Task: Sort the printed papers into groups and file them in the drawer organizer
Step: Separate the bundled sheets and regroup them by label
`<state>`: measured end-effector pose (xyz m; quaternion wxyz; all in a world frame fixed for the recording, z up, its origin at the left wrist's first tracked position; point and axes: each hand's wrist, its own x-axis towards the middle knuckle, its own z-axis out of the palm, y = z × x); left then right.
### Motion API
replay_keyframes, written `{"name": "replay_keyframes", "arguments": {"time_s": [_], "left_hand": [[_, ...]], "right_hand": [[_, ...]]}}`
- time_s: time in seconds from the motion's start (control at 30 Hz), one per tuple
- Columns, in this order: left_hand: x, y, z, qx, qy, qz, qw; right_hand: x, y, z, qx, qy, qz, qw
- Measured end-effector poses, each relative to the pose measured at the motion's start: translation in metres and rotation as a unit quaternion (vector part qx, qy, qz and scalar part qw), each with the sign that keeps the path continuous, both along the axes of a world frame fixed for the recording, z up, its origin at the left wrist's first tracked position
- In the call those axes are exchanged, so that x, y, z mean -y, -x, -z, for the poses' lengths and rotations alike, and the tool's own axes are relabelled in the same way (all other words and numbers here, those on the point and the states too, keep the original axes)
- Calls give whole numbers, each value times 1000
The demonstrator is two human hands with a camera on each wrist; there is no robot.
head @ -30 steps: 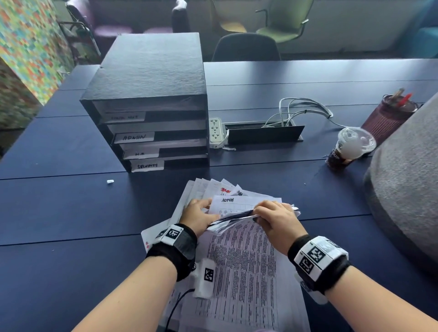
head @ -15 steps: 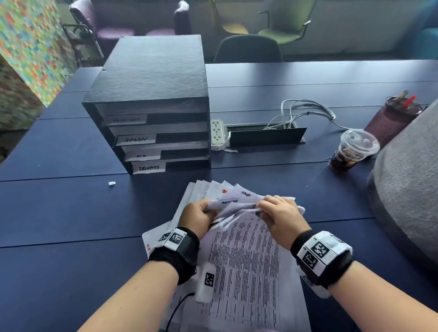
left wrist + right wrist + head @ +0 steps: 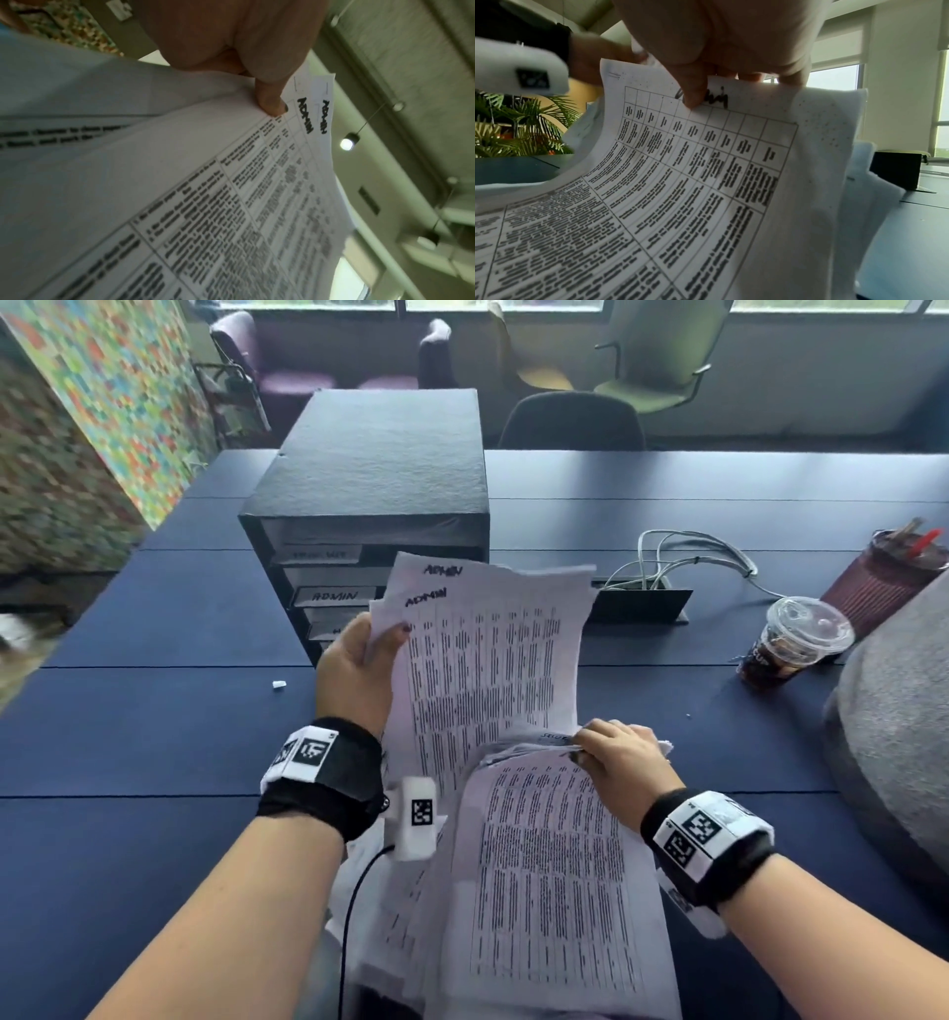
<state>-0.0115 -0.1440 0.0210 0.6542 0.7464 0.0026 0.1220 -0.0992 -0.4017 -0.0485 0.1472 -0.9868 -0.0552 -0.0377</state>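
A: Start with the big piece. Where is the drawer organizer (image 3: 380,469)?

B: On the far side of the blue table (image 3: 128,737), left of centre, open fronts facing the person. Its labelled slots are stacked one above another; the one marked ADMIN (image 3: 336,596) is second from the top.

A: And the papers?

B: Two lots. The left hand (image 3: 354,675) holds up a few ADMIN sheets (image 3: 488,660) raised off the table, thumb clamped on the front near the top left corner, fingers behind. Their long axis runs near to far, with the top edge pointing at the organizer.

A: So which way does the slot lie from that grip?

B: Just beyond and slightly left of the left hand, with the sheets' top edge already overlapping the organizer's front in the head view. I'd judge the left hand much the nearer for filing, pushing the sheets forward short edge first.

A: The right hand (image 3: 624,757)?

B: Nearer and to the right, pinching the top edge of the remaining stack (image 3: 554,891), thumb on the front sheet over a handwritten heading I can't read. That stack's lower part trails toward the near edge.
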Motion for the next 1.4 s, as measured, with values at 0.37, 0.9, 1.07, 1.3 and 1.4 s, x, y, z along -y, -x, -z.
{"name": "replay_keyframes", "arguments": {"time_s": [0.37, 0.9, 1.07, 1.3, 1.4], "left_hand": [[-26, -8, -81, 218, 118, -99, 964], [13, 13, 12, 10, -6, 15, 1000], [-4, 6, 2, 30, -33, -55, 998], [-20, 13, 26, -80, -63, -44, 994], [-21, 19, 38, -112, -64, -12, 992]], "right_hand": [[1, 11, -8, -24, -38, 2, 999], [10, 0, -70, -80, -52, 55, 994], [16, -8, -45, -130, -62, 76, 987], [35, -9, -25, -182, 34, 131, 974], [51, -11, -14, -205, 41, 164, 964]]}}
